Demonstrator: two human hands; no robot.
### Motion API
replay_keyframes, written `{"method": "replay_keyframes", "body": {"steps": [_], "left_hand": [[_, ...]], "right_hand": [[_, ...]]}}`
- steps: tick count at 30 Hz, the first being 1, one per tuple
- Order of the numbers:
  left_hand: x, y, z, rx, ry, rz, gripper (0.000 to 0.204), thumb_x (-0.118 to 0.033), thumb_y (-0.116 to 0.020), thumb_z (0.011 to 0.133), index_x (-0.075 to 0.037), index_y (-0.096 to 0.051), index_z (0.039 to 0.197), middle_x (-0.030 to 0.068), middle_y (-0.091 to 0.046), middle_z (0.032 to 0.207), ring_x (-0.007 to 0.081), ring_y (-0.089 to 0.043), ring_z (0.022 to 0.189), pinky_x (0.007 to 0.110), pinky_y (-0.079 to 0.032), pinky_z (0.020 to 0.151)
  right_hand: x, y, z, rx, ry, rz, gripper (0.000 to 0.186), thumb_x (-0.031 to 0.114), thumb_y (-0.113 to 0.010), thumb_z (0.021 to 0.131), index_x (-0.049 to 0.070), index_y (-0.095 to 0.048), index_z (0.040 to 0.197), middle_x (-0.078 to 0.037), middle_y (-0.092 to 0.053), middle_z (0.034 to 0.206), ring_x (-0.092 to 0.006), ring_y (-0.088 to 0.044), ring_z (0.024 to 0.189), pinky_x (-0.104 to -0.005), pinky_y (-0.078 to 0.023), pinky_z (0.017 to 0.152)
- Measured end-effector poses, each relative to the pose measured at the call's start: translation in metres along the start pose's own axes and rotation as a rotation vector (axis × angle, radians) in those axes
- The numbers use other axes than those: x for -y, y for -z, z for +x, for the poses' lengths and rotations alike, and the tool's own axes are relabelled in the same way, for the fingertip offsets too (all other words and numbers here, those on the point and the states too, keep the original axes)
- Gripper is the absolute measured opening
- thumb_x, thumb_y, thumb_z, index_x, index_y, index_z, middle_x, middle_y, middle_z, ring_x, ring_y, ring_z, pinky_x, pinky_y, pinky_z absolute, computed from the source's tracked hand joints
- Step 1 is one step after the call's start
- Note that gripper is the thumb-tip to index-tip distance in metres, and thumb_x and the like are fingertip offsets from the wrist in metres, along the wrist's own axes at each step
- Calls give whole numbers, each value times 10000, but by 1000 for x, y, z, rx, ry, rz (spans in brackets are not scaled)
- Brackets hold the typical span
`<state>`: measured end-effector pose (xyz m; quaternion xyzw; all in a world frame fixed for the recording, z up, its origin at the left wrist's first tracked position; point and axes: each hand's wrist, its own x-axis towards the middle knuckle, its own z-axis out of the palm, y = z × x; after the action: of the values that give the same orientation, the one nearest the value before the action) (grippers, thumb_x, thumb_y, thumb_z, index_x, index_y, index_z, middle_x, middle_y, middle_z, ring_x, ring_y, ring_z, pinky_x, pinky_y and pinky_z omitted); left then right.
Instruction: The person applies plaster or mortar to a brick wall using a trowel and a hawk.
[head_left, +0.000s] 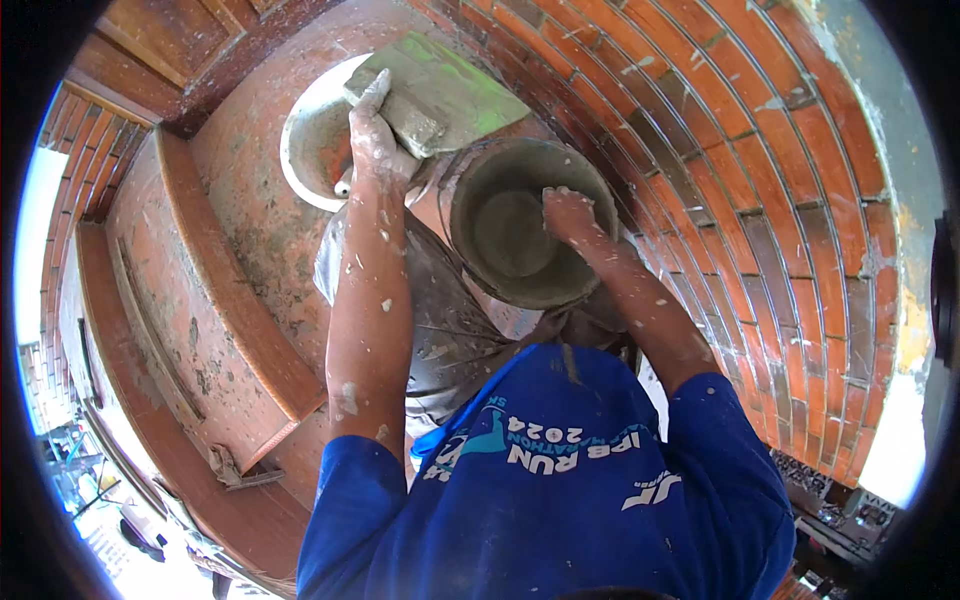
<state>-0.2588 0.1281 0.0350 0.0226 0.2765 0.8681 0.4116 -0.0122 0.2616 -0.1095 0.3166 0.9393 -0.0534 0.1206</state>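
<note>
My left hand (378, 145) is wrapped round the block-shaped grip of a plastering float (465, 95). The float's broad green face is smeared with grey mortar. Just below and to the right of it stands a bucket (468, 190), its inner wall coated in wet-looking grey mortar. My right hand (570, 213) is over the bucket's mouth, by the right inner wall, with its fingers curled in. Whatever those fingers hold, if anything, is hidden. Both forearms carry pale splashes.
A white round basin (300, 135) sits behind the float. Brick-faced wall (750, 190) rises close on the right. Steps with tiled edges (235, 290) drop away to the left, where a crumpled rag (225, 465) lies. A wooden door (170, 45) is at the far left.
</note>
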Motion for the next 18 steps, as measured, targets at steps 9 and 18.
{"method": "replay_keyframes", "body": {"steps": [9,18], "left_hand": [[-17,11,-12,-101,-20,51,398,-224,-590,889,-39,-527,1236,160,-609,1154,344,-597,1038,493,-495,915],[-4,4,-1,-69,43,93,397,-228,-590,894,-82,-531,1259,122,-606,1162,321,-587,1045,494,-480,924]], "right_hand": [[72,-26,0,34,494,-32,175,114,-569,817,30,-670,932,-200,-647,986,-370,-654,948,-504,-529,775],[-18,-62,-2,432,303,318,406,270,-716,746,32,-672,1073,-229,-640,1054,-388,-631,988,-461,-506,859]]}}
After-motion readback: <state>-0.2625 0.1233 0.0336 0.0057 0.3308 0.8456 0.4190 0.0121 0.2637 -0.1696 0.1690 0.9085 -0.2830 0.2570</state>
